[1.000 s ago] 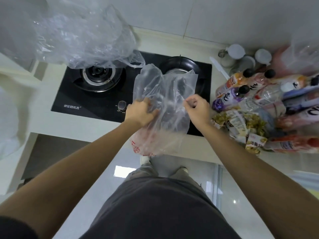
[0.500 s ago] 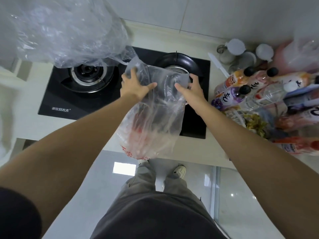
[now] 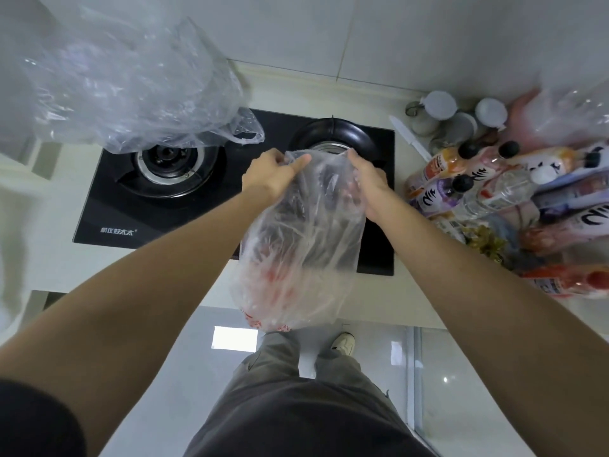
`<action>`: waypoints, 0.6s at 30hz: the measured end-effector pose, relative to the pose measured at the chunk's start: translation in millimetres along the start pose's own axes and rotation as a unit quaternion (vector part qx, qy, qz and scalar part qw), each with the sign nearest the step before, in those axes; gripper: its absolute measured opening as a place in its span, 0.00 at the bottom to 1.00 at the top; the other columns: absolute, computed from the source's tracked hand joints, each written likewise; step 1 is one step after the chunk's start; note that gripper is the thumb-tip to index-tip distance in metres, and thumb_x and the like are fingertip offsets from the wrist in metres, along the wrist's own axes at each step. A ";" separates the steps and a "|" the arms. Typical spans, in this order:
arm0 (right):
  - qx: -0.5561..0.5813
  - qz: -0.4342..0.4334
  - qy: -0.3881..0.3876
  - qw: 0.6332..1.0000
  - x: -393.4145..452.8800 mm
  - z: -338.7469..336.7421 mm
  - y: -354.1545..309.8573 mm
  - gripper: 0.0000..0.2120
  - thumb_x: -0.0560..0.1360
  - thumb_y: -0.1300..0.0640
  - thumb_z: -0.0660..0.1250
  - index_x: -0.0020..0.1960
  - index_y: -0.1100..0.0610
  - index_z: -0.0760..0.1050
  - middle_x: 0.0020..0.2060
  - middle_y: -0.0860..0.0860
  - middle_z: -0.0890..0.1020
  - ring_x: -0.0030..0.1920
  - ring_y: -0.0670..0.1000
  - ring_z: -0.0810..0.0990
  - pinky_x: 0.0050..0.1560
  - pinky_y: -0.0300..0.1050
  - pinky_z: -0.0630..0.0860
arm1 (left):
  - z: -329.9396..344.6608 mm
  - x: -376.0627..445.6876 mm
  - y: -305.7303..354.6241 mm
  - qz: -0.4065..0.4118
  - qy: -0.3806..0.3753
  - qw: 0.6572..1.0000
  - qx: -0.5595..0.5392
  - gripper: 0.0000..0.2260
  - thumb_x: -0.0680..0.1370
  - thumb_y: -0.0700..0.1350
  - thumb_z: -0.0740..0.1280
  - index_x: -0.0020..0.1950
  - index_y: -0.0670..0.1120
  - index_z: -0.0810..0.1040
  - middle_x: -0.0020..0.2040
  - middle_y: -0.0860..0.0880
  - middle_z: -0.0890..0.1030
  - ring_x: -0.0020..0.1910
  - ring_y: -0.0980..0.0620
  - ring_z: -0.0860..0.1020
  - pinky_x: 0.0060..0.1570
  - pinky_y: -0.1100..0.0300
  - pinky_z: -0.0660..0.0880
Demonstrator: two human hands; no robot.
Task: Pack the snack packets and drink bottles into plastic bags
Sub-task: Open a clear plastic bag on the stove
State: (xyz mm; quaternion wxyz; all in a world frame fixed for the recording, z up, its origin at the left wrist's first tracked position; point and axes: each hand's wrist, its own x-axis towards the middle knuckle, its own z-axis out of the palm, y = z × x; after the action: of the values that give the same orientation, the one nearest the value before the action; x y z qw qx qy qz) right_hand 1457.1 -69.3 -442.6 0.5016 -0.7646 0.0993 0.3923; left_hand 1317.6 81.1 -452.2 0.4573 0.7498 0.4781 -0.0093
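Note:
A clear plastic bag (image 3: 306,245) with red print near its bottom hangs over the front edge of the counter, in front of the right burner. My left hand (image 3: 273,173) pinches the left side of the bag's top edge. My right hand (image 3: 367,179) grips the right side of that edge, partly behind the film. Drink bottles (image 3: 461,179) with black caps and snack packets (image 3: 484,239) lie heaped on the counter to the right of the stove. I cannot tell what, if anything, is inside the bag.
A black two-burner gas stove (image 3: 158,206) fills the middle of the counter. A heap of crumpled clear bags (image 3: 131,90) covers its back left. White jars (image 3: 440,105) and a white knife (image 3: 410,138) stand by the wall. Floor and my shoes show below.
Both hands have kept hold of the bag's top and shifted slightly toward the right burner. The left fingers, spread half a second ago, now pinch the edge, and the bag hangs longer.

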 end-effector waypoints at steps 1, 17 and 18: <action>0.000 0.004 -0.007 1.000 -3.2 -3.0 -1.5 0.24 0.71 0.39 0.76 0.54 0.58 0.79 0.38 0.51 0.81 0.38 0.51 0.79 0.44 0.48 0.79 | -0.8 -1.0 3.6 0.006 -0.001 1.000 -0.016 0.29 0.69 0.74 0.67 0.53 0.50 0.78 0.46 0.52 0.83 0.47 0.51 0.82 0.51 0.52 0.80; -0.066 -0.125 -0.101 0.985 -59.4 -69.1 18.6 0.08 0.79 0.55 0.71 0.52 0.60 0.78 0.56 0.63 0.84 0.58 0.59 0.84 0.54 0.54 0.85 | 42.9 -56.3 5.8 -0.089 0.044 0.993 0.058 0.36 0.75 0.71 0.61 0.80 0.62 0.57 0.76 0.37 0.63 0.76 0.36 0.60 0.72 0.38 0.59; -0.066 -0.134 -0.101 0.984 -64.5 -73.7 21.4 0.06 0.80 0.55 0.70 0.51 0.58 0.77 0.57 0.64 0.83 0.59 0.59 0.84 0.54 0.54 0.85 | 47.2 -56.8 3.9 -0.097 0.040 0.994 0.039 0.36 0.75 0.72 0.60 0.80 0.64 0.55 0.77 0.38 0.63 0.76 0.36 0.60 0.73 0.37 0.60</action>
State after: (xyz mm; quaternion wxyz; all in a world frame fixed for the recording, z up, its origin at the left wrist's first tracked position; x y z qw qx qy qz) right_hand 1438.9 -157.3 -398.3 0.5052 -0.7589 -0.0819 0.4026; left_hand 1309.6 7.6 -451.4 0.4048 0.7169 0.5660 -0.0421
